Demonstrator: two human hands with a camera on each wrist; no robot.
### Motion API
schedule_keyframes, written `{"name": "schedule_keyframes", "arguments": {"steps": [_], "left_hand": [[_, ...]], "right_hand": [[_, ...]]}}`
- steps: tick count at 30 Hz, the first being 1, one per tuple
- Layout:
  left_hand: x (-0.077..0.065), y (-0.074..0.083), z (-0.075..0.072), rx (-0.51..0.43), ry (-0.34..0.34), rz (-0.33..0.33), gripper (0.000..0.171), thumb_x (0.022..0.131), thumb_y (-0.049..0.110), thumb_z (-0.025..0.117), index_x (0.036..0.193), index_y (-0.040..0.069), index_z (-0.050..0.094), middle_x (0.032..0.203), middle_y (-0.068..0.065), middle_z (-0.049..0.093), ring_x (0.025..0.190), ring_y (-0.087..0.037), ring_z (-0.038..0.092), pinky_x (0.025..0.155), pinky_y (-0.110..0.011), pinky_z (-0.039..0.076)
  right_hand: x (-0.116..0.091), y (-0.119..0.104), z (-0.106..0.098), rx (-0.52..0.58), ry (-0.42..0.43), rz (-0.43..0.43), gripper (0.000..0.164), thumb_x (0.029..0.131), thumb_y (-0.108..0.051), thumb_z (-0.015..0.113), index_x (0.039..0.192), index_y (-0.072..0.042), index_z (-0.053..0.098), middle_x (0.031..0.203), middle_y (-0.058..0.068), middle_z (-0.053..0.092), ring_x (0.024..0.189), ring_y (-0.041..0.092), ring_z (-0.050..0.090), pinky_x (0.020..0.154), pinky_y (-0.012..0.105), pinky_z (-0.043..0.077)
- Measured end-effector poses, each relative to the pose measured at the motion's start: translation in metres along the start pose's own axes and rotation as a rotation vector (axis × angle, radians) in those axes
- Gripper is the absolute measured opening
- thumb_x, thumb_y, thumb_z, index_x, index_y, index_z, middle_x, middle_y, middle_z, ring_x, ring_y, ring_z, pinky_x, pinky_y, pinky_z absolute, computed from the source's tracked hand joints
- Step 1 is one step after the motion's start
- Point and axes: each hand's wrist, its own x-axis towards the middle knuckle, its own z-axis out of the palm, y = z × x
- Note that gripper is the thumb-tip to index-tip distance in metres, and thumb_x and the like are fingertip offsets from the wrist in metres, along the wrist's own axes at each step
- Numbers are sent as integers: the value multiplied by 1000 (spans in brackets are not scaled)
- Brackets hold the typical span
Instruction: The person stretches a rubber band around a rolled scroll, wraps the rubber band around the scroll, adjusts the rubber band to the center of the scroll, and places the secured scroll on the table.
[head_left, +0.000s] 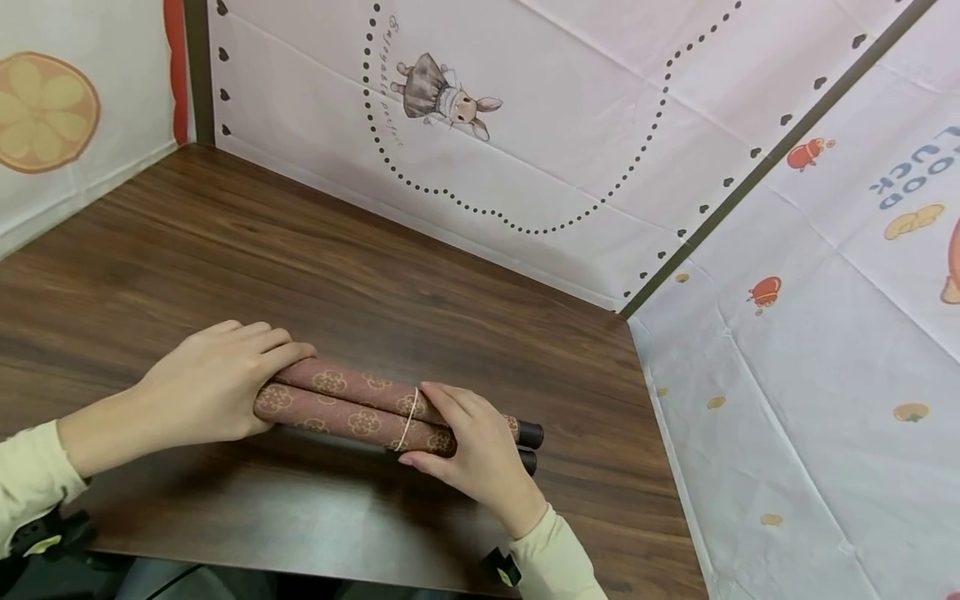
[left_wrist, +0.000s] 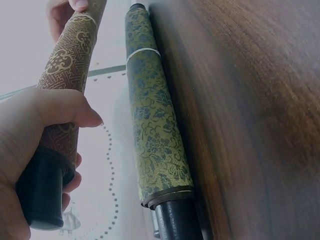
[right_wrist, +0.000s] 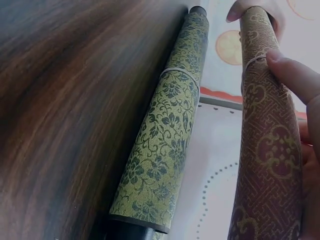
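A reddish-brown brocade scroll (head_left: 352, 412) with gold flower patterns lies across both hands, a groove running along its length and a thin white band round it. My left hand (head_left: 210, 383) grips its left end, the thumb curled over the cloth beside a black knob (left_wrist: 42, 192) in the left wrist view. My right hand (head_left: 483, 446) holds it near the other end, by the band. Beneath it, both wrist views show a green-gold brocade scroll (left_wrist: 155, 115) with a white band and black end knobs, lying along the tabletop. In the head view the green cloth is hidden.
A dark wood-grain table (head_left: 247, 250) spreads under the hands, its front edge close to the person. White printed cloth walls (head_left: 510, 142) stand behind and on both sides. Black wrist devices (head_left: 502, 567) sit at the cuffs.
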Motion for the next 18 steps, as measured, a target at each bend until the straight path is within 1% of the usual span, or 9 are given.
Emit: {"name": "schedule_keyframes", "arguments": {"steps": [5,13,18], "left_hand": [[-1,-1,1,-2,-1,8,69,41,30,85,105,15,67,87,5,64,82,-18,61,69,-38,47],[-1,-1,2,-4,-8,-6,69,40,30,86,105,15,67,88,5,64,82,-18,60,70,-38,46],[0,1,2,-5,-7,-2,70,40,29,86,106,14,67,88,4,64,82,-18,60,70,-38,47]], "right_hand": [[-1,1,0,-8,-5,-5,80,76,-53,79,141,-15,52,132,0,64,123,15,61,105,32,49],[0,0,2,-30,7,-10,79,76,-54,78,141,-16,53,131,0,65,122,14,62,104,31,49],[5,-3,4,-36,18,-40,79,76,-54,78,139,-14,55,130,1,65,121,14,62,104,31,49]]}}
